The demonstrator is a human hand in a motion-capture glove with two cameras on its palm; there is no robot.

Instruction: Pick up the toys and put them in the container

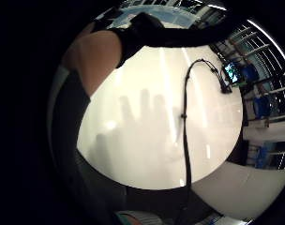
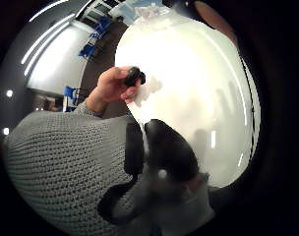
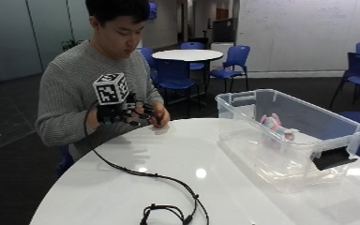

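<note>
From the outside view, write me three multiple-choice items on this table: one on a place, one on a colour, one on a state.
1. Where is the pink toy?
A. inside the clear container
B. on the floor
C. in the gloved hand

2. What colour is the table?
A. red
B. white
C. green

3. How does the gloved right hand stand?
A. flat on the table
B. inside the container
C. raised above the table edge, near the bare hand

Key: 1 A, the toy lies within the container's walls; 2 B, the round top is glossy white; 3 C, both hands hang together by the person's chest, apart from the container.
</note>
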